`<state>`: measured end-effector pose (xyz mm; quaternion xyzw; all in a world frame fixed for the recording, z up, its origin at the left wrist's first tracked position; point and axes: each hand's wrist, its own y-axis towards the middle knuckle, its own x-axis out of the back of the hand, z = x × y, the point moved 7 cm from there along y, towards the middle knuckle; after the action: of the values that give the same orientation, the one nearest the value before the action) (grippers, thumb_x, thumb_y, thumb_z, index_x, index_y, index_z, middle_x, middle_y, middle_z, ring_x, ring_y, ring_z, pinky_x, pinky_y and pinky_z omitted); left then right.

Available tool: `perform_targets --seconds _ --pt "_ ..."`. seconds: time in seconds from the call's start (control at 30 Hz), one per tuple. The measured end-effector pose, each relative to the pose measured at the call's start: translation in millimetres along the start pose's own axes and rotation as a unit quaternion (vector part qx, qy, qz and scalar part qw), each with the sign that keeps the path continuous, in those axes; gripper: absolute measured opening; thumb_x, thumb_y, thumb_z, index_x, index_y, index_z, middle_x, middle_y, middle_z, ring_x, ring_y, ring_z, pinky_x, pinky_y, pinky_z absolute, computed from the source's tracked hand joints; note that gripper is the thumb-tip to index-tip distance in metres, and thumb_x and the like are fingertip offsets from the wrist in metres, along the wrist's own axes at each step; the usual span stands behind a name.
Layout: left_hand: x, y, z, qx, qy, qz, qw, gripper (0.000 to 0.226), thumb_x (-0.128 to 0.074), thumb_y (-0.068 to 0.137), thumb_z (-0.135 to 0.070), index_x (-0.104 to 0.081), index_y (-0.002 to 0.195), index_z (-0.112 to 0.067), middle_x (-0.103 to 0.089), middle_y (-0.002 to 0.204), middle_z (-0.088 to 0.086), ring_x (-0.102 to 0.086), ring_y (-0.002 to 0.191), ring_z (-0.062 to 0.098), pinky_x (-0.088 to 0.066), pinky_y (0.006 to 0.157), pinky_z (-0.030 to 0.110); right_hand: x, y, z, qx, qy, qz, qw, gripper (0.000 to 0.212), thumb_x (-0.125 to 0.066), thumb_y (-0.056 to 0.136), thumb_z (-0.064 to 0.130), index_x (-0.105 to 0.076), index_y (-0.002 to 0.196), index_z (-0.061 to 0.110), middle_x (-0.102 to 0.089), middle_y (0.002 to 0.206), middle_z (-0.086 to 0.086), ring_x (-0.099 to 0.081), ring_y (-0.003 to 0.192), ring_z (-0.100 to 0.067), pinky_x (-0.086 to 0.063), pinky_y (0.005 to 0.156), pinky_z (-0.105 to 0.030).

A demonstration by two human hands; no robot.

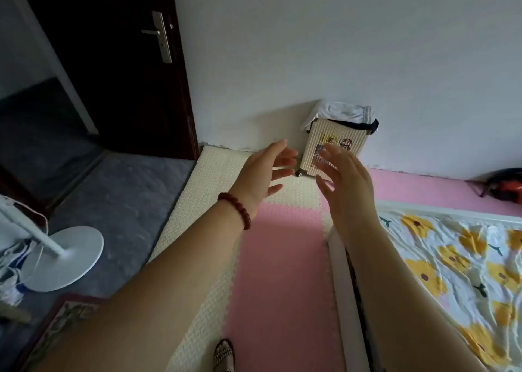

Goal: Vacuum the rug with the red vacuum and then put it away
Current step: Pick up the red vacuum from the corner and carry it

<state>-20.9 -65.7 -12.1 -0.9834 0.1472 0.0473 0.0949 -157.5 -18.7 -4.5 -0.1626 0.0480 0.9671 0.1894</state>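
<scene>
We see the red vacuum [507, 186] far right on the pink mat [282, 272], well apart from our hands, the rug [62, 332] lower left, our left hand [262, 173] and right hand [347, 185] raised, fingers spread, holding nothing, a cream suitcase [353, 134] beyond them.

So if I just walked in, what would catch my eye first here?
Two open hands reach out mid-frame, holding nothing: the left hand wears a dark red bead bracelet, the right hand beside it. Behind them a cream suitcase stands against the white wall, clothes heaped on top. A yellow-flowered bed cover fills the lower right, and the red vacuum sits at the far right edge by the wall.
</scene>
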Motion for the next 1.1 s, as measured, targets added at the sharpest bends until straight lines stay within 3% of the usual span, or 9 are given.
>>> perform_targets --seconds 0.07,0.17,0.43,0.7,0.87,1.1 --pt "9.1 27.1 -10.3 0.0 -0.006 -0.001 1.0 0.03 -0.042 0.094 -0.043 -0.063 0.082 -0.025 -0.066 0.088 -0.009 -0.06 0.094 0.012 -0.042 0.095 0.039 -14.9 30.8 -3.7 -0.011 0.006 0.001 1.0 0.021 -0.062 0.073 0.032 -0.066 0.091 0.023 -0.066 0.094 0.008 -0.06 0.092 -0.009 -0.044 0.081 -0.026" --pt "24.0 66.4 -20.6 0.005 0.0 -0.007 1.0 0.029 -0.043 0.094 -0.044 -0.064 0.084 -0.025 -0.066 0.089 -0.01 -0.06 0.094 0.012 -0.042 0.097 0.039 -31.4 68.5 -12.4 -0.02 0.01 -0.005 1.0 0.007 -0.062 0.087 0.024 -0.066 0.092 0.022 -0.065 0.093 0.007 -0.06 0.09 -0.009 -0.044 0.083 -0.028" --pt "30.4 170.4 -40.0 0.016 0.004 0.007 1.0 0.03 -0.041 0.094 -0.043 -0.063 0.085 -0.024 -0.064 0.089 -0.009 -0.059 0.095 0.013 -0.042 0.097 0.04 -38.1 165.2 -29.8 -0.02 0.015 -0.027 0.999 0.009 -0.058 0.091 0.02 -0.066 0.095 0.02 -0.064 0.097 0.002 -0.059 0.097 -0.017 -0.045 0.085 -0.031" --pt "-15.1 273.6 -37.3 0.033 -0.005 0.028 0.999 0.029 -0.042 0.095 -0.039 -0.062 0.083 -0.022 -0.064 0.084 -0.008 -0.059 0.087 0.011 -0.042 0.095 0.039 -4.5 262.8 -35.1 -0.02 0.013 -0.052 0.998 0.014 -0.056 0.092 0.019 -0.065 0.102 0.016 -0.064 0.094 0.002 -0.058 0.092 -0.016 -0.047 0.079 -0.026" --pt "-61.6 350.1 -48.5 0.025 -0.009 0.037 0.999 0.031 -0.042 0.095 -0.04 -0.062 0.078 -0.024 -0.064 0.083 -0.007 -0.059 0.086 0.012 -0.042 0.081 0.031 20.0 341.2 -23.5 -0.021 0.021 -0.059 0.998 0.014 -0.051 0.094 0.017 -0.064 0.099 0.017 -0.065 0.093 0.004 -0.059 0.088 -0.012 -0.048 0.068 -0.02" --pt "-104.8 451.1 -65.9 0.018 -0.022 0.03 0.999 0.03 -0.041 0.096 -0.039 -0.062 0.081 -0.023 -0.065 0.086 -0.006 -0.059 0.085 0.011 -0.043 0.08 0.031 50.5 447.4 -16.3 -0.036 0.023 -0.051 0.998 0.013 -0.056 0.091 0.019 -0.068 0.093 0.022 -0.066 0.094 0.005 -0.059 0.092 -0.013 -0.044 0.076 -0.027"
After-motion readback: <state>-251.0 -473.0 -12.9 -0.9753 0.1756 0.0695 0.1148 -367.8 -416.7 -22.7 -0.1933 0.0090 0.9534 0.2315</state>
